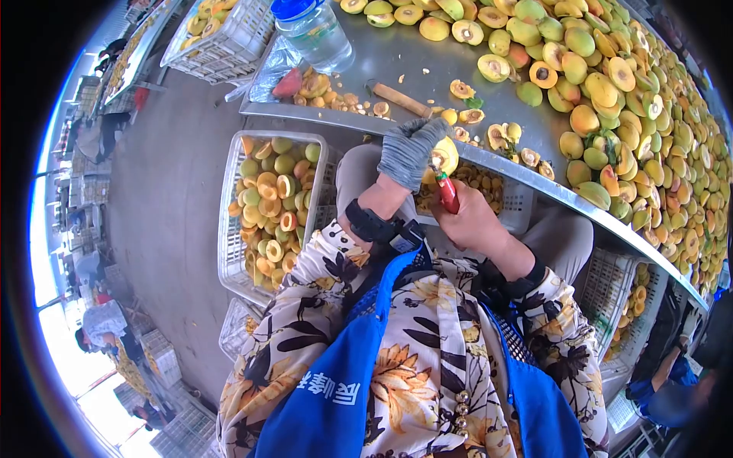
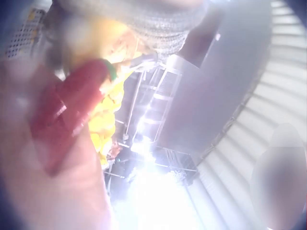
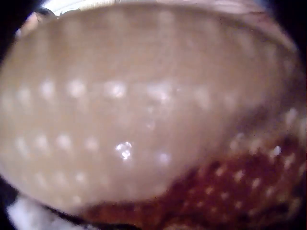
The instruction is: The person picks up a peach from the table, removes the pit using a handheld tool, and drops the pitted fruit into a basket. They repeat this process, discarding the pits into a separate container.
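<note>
My left hand point(image 1: 412, 153), in a grey knit glove, holds a yellow peach half point(image 1: 445, 155) just below the table edge. My bare right hand point(image 1: 477, 221) grips the red handle point(image 1: 448, 195) of a small tool with a green collar. Its tip meets the fruit's cut face. In the left wrist view the red handle point(image 2: 72, 110) looms large and blurred, with the glove cuff point(image 2: 163, 28) above it. A blurred tan surface point(image 3: 144, 96) fills the right wrist view, hiding the right hand there.
Piled peaches point(image 1: 611, 91) cover the metal table's point(image 1: 427, 61) right side. A wooden-handled tool point(image 1: 399, 99), fruit scraps and a blue-lidded water jug point(image 1: 313, 38) lie nearer. White crates of halves stand left point(image 1: 275, 206), below the hands point(image 1: 519, 206) and right point(image 1: 611, 290).
</note>
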Motion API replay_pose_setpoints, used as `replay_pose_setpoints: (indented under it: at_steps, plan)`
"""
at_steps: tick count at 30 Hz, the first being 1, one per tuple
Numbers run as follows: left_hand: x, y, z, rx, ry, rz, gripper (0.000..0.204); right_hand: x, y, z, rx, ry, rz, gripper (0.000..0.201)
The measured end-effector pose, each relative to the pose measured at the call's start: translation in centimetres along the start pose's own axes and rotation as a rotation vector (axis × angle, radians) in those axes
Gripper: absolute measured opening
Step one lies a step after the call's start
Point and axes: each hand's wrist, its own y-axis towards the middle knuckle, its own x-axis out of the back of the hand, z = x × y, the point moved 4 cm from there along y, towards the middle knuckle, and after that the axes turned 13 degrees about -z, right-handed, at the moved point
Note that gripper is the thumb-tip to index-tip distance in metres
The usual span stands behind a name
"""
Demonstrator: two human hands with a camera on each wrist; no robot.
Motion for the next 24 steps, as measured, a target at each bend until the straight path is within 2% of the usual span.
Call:
replay_pose_setpoints:
  at_steps: [1, 2, 4, 5, 7, 8, 10, 11, 12, 14, 15, 17, 18, 19, 20, 21, 22, 23, 24]
  plan:
    - [0.2, 0.1, 0.1, -0.132, 0.189, 0.021, 0.020, -0.1, -0.1, -0.1, -0.104, 0.064, 0.076, 0.012]
    - [0.1, 0.3, 0.2, -0.132, 0.186, 0.018, 0.020, -0.2, -0.1, -0.2, -0.104, 0.060, 0.078, 0.012]
    - [0.2, 0.6, 1.0, 0.021, 0.090, -0.029, 0.019, -0.4, 0.1, -0.6, -0.123, 0.084, 0.068, 0.010]
    - [0.5, 0.6, 1.2, 0.024, 0.087, -0.034, 0.019, -0.3, -0.1, -0.3, -0.125, 0.081, 0.073, 0.010]
    - [0.3, 0.4, 0.7, -0.157, 0.039, 0.095, 0.018, -0.2, -0.4, 0.5, -0.239, 0.167, 0.204, 0.008]
    - [0.6, 0.7, 0.8, -0.161, 0.034, 0.090, 0.018, -0.3, -0.4, 0.6, -0.235, 0.160, 0.207, 0.008]
    - [0.9, 0.8, 1.2, -0.340, 0.519, 0.096, 0.016, -0.3, -0.7, 0.5, -0.245, 0.100, 0.107, 0.005]
    - [0.8, 0.8, 1.0, -0.191, 0.377, 0.077, 0.016, -0.4, -0.7, 0.6, -0.243, 0.090, 0.113, 0.005]
    - [0.4, 0.9, 0.7, -0.195, 0.368, 0.070, 0.016, -0.5, -0.7, 0.7, -0.279, 0.144, 0.139, 0.005]
    - [0.4, 1.6, 1.3, 0.085, 0.382, 0.003, 0.017, -0.7, -0.6, 0.7, -0.307, 0.183, 0.175, 0.005]
    - [0.6, 1.8, 1.4, 0.080, 0.370, -0.005, 0.017, -0.9, -0.5, 0.5, -0.317, 0.259, 0.172, 0.007]
    - [0.4, 2.2, 0.9, -0.162, 0.167, 0.200, 0.019, -1.1, 0.1, -0.3, -0.315, 0.323, 0.174, 0.009]
    - [0.9, 2.5, 1.0, -0.169, 0.161, 0.193, 0.019, -0.9, 0.8, -0.4, -0.088, 0.193, 0.069, 0.008]
    - [1.2, 2.7, 1.5, 0.003, -0.059, 0.292, 0.021, -0.6, 1.1, -0.2, 0.139, 0.065, -0.035, 0.006]
    - [1.0, 2.5, 1.5, 0.177, -0.277, 0.391, 0.023, -0.7, 1.1, 0.0, 0.144, 0.062, -0.028, 0.006]
    - [1.4, 2.2, 1.8, 0.183, -0.130, 0.291, 0.025, -1.0, 1.0, -0.1, 0.048, 0.075, 0.006, 0.005]
    - [1.3, 1.9, 1.8, 0.184, -0.132, 0.287, 0.025, -1.2, 0.8, -0.1, -0.052, 0.086, 0.039, 0.003]
    - [1.4, 1.8, 1.9, 0.124, -0.070, 0.259, 0.024, -1.2, 0.5, 0.2, -0.056, 0.087, 0.043, 0.003]
    - [1.5, 1.7, 1.9, 0.062, -0.009, 0.233, 0.023, -1.4, 0.2, 0.3, -0.185, 0.182, 0.119, 0.004]
